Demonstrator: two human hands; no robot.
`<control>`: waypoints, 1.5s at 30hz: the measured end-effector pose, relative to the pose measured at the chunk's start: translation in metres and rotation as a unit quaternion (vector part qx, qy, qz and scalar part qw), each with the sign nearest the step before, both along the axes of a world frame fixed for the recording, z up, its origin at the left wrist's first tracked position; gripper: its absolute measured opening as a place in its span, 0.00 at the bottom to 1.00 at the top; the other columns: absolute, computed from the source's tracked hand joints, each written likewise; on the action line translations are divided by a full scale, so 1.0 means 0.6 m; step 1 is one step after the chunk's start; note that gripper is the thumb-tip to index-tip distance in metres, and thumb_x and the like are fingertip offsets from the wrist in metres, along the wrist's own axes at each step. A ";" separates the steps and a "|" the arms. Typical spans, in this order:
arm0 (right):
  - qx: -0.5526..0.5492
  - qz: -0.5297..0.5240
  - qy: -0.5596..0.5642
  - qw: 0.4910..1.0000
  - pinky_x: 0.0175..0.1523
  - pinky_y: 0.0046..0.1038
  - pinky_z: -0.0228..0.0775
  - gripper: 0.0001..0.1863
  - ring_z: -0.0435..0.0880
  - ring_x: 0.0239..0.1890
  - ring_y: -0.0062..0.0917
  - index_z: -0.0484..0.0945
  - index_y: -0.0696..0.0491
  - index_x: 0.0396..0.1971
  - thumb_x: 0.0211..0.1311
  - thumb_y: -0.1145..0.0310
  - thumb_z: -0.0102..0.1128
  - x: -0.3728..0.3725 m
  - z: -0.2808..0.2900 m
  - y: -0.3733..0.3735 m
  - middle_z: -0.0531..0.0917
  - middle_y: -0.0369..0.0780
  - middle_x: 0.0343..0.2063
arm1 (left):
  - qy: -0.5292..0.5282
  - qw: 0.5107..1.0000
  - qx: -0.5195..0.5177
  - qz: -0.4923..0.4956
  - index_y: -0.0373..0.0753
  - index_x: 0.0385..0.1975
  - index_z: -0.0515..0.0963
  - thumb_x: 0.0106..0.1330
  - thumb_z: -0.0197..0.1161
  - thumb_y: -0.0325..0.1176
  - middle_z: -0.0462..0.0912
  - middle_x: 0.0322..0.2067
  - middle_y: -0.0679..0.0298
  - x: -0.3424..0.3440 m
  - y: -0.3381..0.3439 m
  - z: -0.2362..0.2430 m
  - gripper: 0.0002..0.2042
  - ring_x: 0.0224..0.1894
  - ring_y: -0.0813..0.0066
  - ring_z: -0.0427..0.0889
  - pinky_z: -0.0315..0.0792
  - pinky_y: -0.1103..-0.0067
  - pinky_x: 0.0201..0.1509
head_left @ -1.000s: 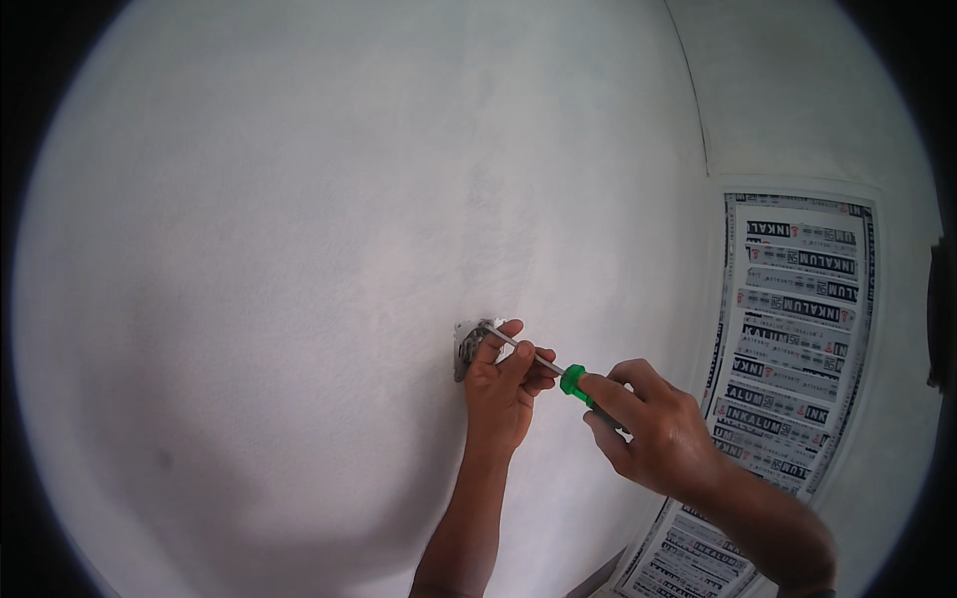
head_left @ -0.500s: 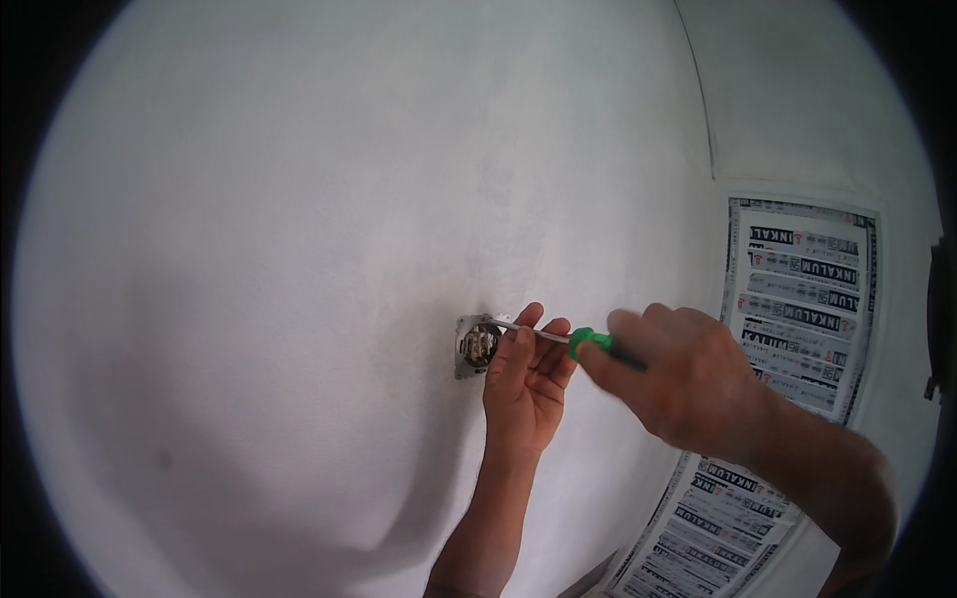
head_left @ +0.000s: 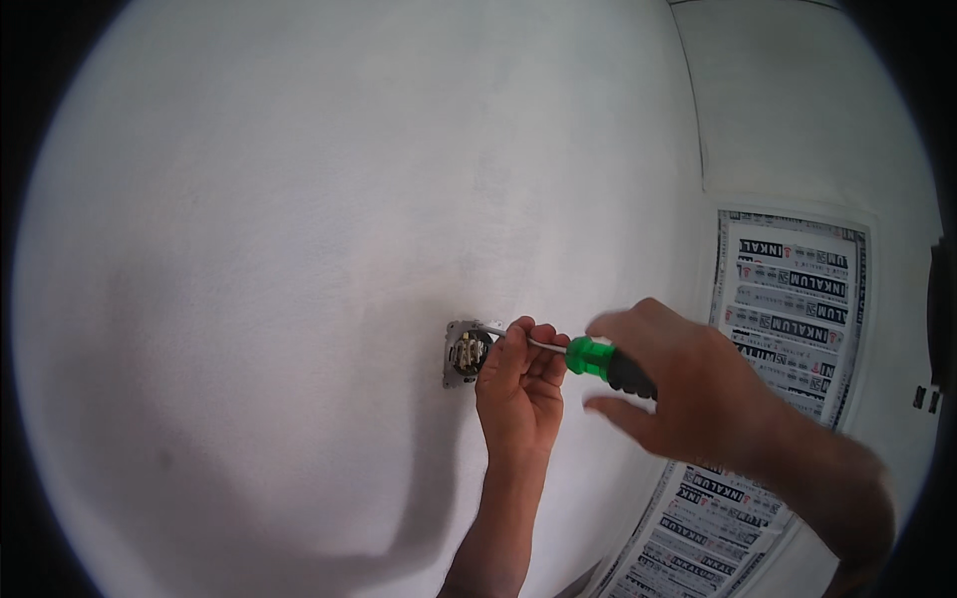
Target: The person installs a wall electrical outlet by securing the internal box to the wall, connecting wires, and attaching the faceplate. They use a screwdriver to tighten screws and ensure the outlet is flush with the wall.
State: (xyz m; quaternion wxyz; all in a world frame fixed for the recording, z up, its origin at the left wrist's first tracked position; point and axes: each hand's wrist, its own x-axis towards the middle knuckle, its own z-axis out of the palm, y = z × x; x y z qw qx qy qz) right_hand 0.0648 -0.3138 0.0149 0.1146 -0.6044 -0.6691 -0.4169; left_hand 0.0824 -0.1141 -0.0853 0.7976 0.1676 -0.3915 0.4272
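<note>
A screwdriver [head_left: 590, 357] with a green and black handle slants across the wall, its tip at the upper edge of the wall fitting. That fitting [head_left: 469, 352] is a square metal mounting plate with an electrical insert, a switch or socket mechanism, set in the wall. My left hand [head_left: 523, 389] pinches the thin shaft just short of the tip and partly covers the plate's right side. Around the handle my right hand [head_left: 688, 384] is spread, thumb and fingers apart, slightly blurred; the handle's black rear end lies beside the palm.
A pale plastered wall [head_left: 269, 219] fills most of the view, with shadows of my arms on it. To the right is a tall panel [head_left: 793, 299] covered in printed protective film. A dark object [head_left: 940, 319] stands at the far right edge.
My right hand has loosened from the screwdriver handle, its thumb and fingers spreading apart. The left hand keeps the shaft at the plate. The view has shifted slightly.
</note>
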 end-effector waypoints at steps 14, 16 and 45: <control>0.060 0.022 0.101 0.993 0.29 0.36 0.81 0.22 0.86 0.25 0.36 0.76 0.56 0.55 0.62 0.70 0.72 0.037 -0.112 -0.007 0.82 0.43 0.32 | 0.137 0.985 0.091 0.057 0.34 0.57 0.77 0.77 0.62 0.30 0.90 0.37 0.53 -0.035 0.018 -0.048 0.14 0.39 0.65 0.91 0.87 0.74 0.42; 0.057 0.033 0.164 0.984 0.30 0.35 0.83 0.23 0.87 0.26 0.35 0.76 0.56 0.56 0.63 0.70 0.72 0.045 -0.160 -0.007 0.83 0.44 0.33 | 0.179 0.969 0.111 0.133 0.33 0.60 0.75 0.77 0.61 0.29 0.89 0.37 0.51 -0.041 0.025 -0.081 0.15 0.38 0.63 0.91 0.88 0.74 0.39; 0.035 0.017 0.276 0.960 0.30 0.36 0.85 0.24 0.90 0.26 0.37 0.75 0.57 0.60 0.65 0.70 0.70 0.025 -0.212 0.009 0.84 0.47 0.34 | 0.162 0.968 0.148 0.125 0.33 0.70 0.67 0.79 0.55 0.25 0.89 0.40 0.48 -0.056 0.047 -0.121 0.21 0.40 0.58 0.92 0.90 0.70 0.43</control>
